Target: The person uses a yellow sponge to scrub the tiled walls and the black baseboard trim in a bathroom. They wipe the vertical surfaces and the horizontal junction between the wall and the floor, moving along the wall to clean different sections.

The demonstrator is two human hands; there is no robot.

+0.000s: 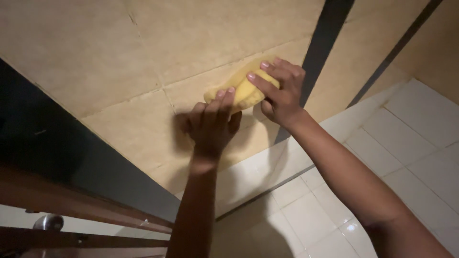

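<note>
Over on the far left, a dark grey strip (33,134) runs down beside a brown wooden door edge (71,203). A round shiny metal knob (48,222) peeks out low in that corner.

Next comes the big tan wall (119,62), made of large square tiles with thin lines between them. It looks tilted because the camera looks at it from an angle.

Near the middle, the left hand (210,125) is flat against the tan wall. Its fingers (221,98) are stretched out long and close together, not curled. The tips of these fingers touch the lower left end of a yellow sponge (241,93). The left arm comes up from the bottom of the picture.

The yellow sponge is soft and squashed, and it is pressed on the wall between the two hands. It sits above the left hand and under the right one.

Just to the right, the right hand (282,93) holds the sponge. Its fingers (263,83) bend over the top and front of the sponge and grip it, so only the left part of the sponge shows. The right arm reaches in from the bottom right corner.

Behind that hand, a dark stripe (330,33) goes up the wall. Farther right, shiny white tiles (406,143) cover the rest.
</note>
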